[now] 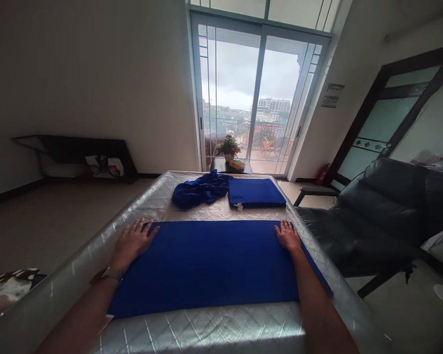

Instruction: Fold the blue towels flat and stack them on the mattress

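Note:
A blue cloth (pixel 210 265), flat and roughly rectangular, lies across the quilted mattress (pixel 203 329) in front of me. My left hand (pixel 135 241) rests with fingers spread at its far left corner. At the far right corner, my right hand (pixel 288 236) lies flat with its fingers stretched out. Beyond the cloth sits a neatly folded blue cloth (pixel 256 191) with a small white tag on its near edge. Beside that, to the left, is a crumpled heap of blue cloth (pixel 199 190).
A black armchair (pixel 369 221) stands close to the mattress's right side. Past the far end is a small table holding a potted plant (pixel 229 146), before a sliding glass door (pixel 258 93). A low dark stand (pixel 77 157) is against the left wall.

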`<state>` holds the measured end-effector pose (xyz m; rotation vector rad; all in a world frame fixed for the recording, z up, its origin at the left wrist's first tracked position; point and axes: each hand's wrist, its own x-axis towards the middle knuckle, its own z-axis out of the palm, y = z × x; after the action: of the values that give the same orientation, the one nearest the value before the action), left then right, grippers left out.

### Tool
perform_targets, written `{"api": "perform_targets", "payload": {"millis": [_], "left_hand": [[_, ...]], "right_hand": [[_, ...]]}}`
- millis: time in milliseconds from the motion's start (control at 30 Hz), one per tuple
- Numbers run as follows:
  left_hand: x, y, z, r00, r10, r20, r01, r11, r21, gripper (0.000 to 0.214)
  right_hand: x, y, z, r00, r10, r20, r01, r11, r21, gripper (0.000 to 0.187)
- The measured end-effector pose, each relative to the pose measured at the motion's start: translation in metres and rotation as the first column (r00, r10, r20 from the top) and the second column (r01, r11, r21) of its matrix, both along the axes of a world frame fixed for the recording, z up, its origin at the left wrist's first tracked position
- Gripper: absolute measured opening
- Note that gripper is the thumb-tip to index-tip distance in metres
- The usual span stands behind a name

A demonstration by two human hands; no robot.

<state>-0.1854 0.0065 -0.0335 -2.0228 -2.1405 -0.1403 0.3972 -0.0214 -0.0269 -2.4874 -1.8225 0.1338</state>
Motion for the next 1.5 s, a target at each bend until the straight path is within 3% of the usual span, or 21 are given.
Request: {"api": "perform_targets", "payload": {"millis": [133, 233, 333, 533, 667, 767, 900, 1133, 1300, 1400, 1500], "left_hand": [[0.015, -0.007, 0.013, 0.995, 0.001, -0.096, 0.008, 0.996, 0.092, 0.070], [0.042, -0.013, 0.021, 0.995, -0.057, -0.078, 0.066, 0.990, 0.121, 0.068], [0.093, -0.021, 0.023, 0.977, -0.210, 0.026, 0.211, 0.977, -0.022, 0.066], [0.215, -0.040, 0.011, 0.849, -0.495, 0.188, 0.519, 0.848, -0.111, 0.076], [0.249, -0.049, 0.001, 0.820, -0.488, 0.299, 0.542, 0.830, -0.132, 0.083], [0.241, -0.050, -0.006, 0.839, -0.453, 0.302, 0.512, 0.845, -0.154, 0.084], [0.206, -0.047, -0.008, 0.859, -0.431, 0.275, 0.483, 0.861, -0.159, 0.084], [0.115, -0.049, 0.011, 0.949, -0.231, 0.216, 0.280, 0.930, -0.237, 0.085], [0.050, -0.042, 0.005, 0.986, -0.083, 0.144, 0.116, 0.963, -0.244, 0.082], [0.032, -0.038, -0.004, 0.988, -0.070, 0.136, 0.094, 0.979, -0.181, 0.082], [0.029, -0.037, -0.010, 0.987, -0.081, 0.136, 0.101, 0.983, -0.152, 0.084]], "right_hand": [[0.005, 0.000, -0.003, 1.000, -0.026, 0.001, 0.026, 0.999, 0.034, 0.070], [0.005, 0.000, -0.004, 1.000, -0.028, -0.008, 0.028, 0.998, 0.049, 0.070], [0.004, 0.001, -0.005, 0.999, -0.032, -0.017, 0.033, 0.998, 0.051, 0.070], [0.003, -0.001, -0.002, 0.999, -0.039, -0.013, 0.040, 0.998, 0.041, 0.069], [0.002, -0.003, 0.000, 0.999, -0.032, -0.011, 0.032, 0.999, 0.042, 0.069], [0.002, -0.004, 0.002, 0.999, -0.024, -0.022, 0.025, 0.998, 0.052, 0.070], [0.002, -0.005, 0.002, 0.999, -0.019, -0.038, 0.021, 0.999, 0.045, 0.070], [0.002, -0.004, 0.000, 0.999, -0.028, -0.035, 0.029, 0.998, 0.048, 0.069], [0.001, -0.005, 0.002, 1.000, -0.026, -0.002, 0.026, 0.998, 0.053, 0.069], [0.000, -0.005, 0.002, 0.999, -0.031, 0.017, 0.030, 0.999, 0.045, 0.069], [0.001, -0.005, 0.003, 0.999, -0.036, 0.023, 0.036, 0.999, 0.041, 0.069]]}}
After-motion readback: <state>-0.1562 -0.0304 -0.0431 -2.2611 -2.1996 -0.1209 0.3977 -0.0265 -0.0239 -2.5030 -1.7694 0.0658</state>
